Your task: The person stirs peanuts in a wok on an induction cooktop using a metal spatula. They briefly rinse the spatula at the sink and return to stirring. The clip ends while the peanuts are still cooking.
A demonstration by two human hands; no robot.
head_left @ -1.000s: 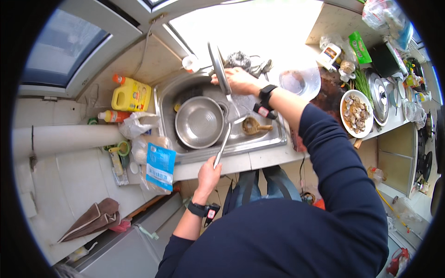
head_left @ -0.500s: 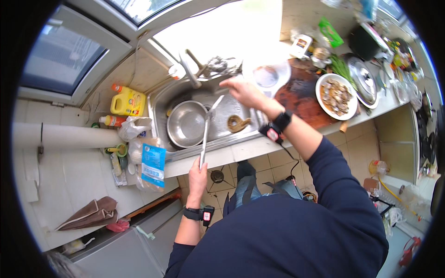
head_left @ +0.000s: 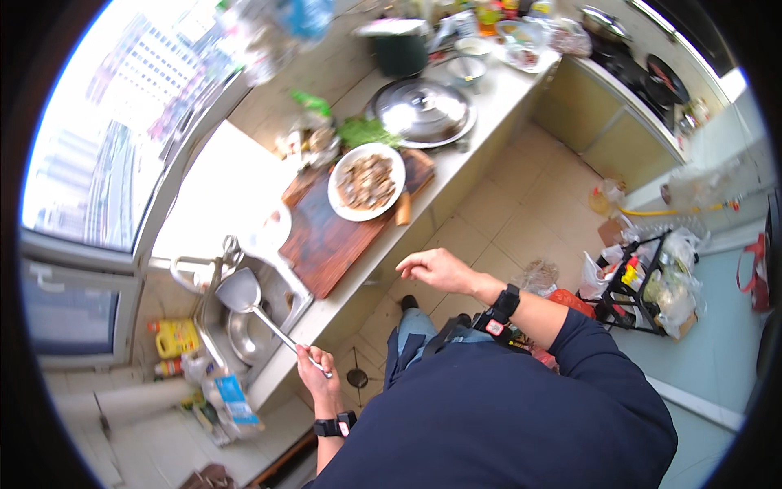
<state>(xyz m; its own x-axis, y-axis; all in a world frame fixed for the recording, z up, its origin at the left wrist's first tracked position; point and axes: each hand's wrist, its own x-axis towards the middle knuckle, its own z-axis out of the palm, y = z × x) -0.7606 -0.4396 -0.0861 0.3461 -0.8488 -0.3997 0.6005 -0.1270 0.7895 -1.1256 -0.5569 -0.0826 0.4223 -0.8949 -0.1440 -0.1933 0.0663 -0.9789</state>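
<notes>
Off table's (head_left: 505, 102) front edge: left hand (head_left: 316, 376) grasps metal spatula (head_left: 239, 291); right hand (head_left: 440, 270) empty. Likely step: spatula transfer; next needs steady grip.

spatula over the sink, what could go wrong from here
The spatula is held near its handle's end by the left hand's grip; it could twist loose and clatter into the sink. The wooden handle beside the white bowl, near the counter's front edge, might get bumped.
</notes>
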